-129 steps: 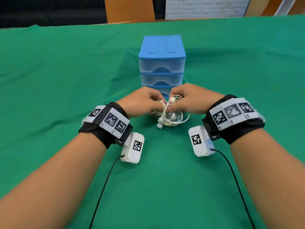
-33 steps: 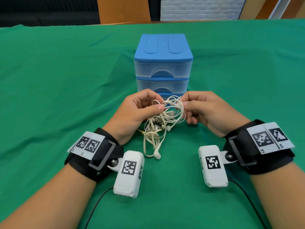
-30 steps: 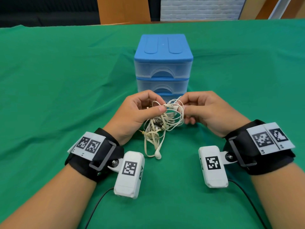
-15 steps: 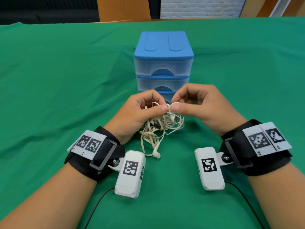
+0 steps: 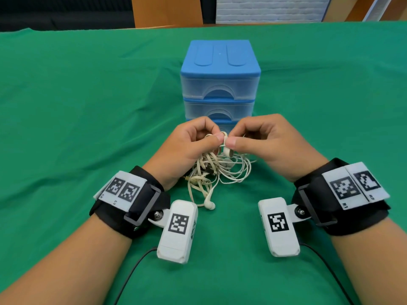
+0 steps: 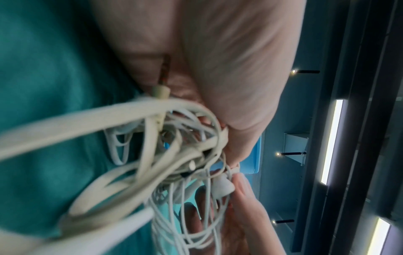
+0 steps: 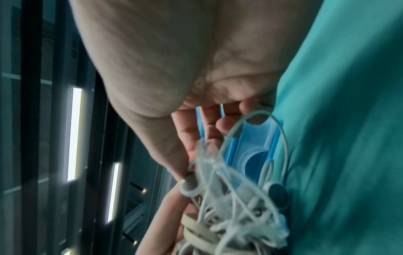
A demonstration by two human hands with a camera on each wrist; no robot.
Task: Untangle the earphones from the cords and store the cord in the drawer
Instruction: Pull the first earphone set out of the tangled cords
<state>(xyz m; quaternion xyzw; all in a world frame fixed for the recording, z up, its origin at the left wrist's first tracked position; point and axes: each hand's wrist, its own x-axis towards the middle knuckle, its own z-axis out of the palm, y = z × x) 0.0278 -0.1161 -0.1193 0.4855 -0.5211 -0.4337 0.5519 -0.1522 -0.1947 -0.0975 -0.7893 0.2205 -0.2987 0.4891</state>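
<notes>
One tangled bundle of white earphone wires and flat cream cords [image 5: 217,170] hangs over the green cloth-covered table [image 5: 88,111], pinched at its top by left hand [image 5: 187,148] and right hand [image 5: 271,144], before one blue three-drawer plastic cabinet [image 5: 220,78], drawers closed.

A green cloth [image 5: 66,106] covers the table, creased in soft folds toward its left side; beyond the cloth's far edge stands a tan wooden panel [image 5: 167,11], with a dark surface [image 5: 66,9] to the panel's left and a white brick wall [image 5: 268,7] to its right; right of the brick wall lean pale and orange boards [image 5: 374,7]; the wrist views catch long ceiling lights [image 6: 331,141] among dark beams above the cloth.
</notes>
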